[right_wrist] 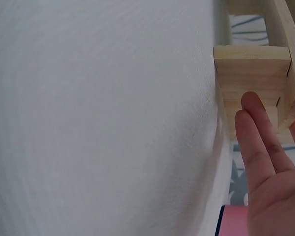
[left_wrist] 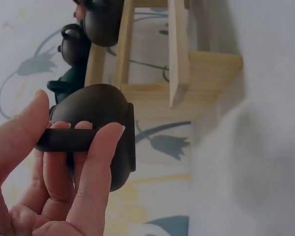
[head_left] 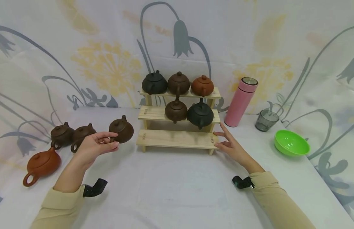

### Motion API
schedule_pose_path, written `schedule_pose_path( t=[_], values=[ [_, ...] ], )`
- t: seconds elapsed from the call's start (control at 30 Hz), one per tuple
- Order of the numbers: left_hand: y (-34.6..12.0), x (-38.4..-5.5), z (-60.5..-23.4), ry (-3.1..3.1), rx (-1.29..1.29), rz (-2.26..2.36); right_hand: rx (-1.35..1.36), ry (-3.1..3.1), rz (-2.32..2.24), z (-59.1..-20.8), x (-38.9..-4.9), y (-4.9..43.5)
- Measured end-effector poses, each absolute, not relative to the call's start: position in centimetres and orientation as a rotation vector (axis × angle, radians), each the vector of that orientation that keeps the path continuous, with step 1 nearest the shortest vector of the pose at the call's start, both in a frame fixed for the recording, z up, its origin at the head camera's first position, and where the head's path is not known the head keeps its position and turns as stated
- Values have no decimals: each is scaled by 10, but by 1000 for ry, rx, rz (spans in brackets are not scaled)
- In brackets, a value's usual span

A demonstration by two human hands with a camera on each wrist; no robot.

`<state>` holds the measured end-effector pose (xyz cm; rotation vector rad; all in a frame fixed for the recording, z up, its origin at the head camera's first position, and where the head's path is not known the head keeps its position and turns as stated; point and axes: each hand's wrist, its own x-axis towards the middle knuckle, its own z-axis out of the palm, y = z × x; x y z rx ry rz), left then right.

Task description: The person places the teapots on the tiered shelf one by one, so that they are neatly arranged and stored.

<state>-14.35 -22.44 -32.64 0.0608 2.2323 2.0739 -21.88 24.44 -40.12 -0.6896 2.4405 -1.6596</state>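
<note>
My left hand (head_left: 95,147) pinches the handle of a dark brown teapot (head_left: 121,130), raised left of a three-tier wooden shelf (head_left: 177,139). The left wrist view shows the teapot's handle (left_wrist: 71,140) between thumb and fingers. Beside the shelf's right end is my right hand (head_left: 229,144), fingers fairly straight, fingertips at the lowest tier's edge; whether they press on it I cannot tell. On the top tier stand a black teapot (head_left: 154,83), a brown teapot (head_left: 178,83) and a reddish teapot (head_left: 202,86). The middle tier bears a brown teapot (head_left: 176,110) and a black teapot (head_left: 200,114).
Two brown teapots, one nearer the edge (head_left: 61,135) and one beside it (head_left: 83,135), stand at left behind an orange-red teapot (head_left: 43,163). At right are a pink thermos (head_left: 240,102), a grey clear cup (head_left: 266,121) and a green bowl (head_left: 291,143). A patterned cloth hangs behind.
</note>
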Motion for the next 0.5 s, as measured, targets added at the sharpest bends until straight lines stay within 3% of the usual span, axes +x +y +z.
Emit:
schedule_pose_path(
  t=[0.5],
  values=[
    [-189, -176, -307, 2249, 135, 2046, -664, 2440, -1647, -402, -221, 246]
  ],
)
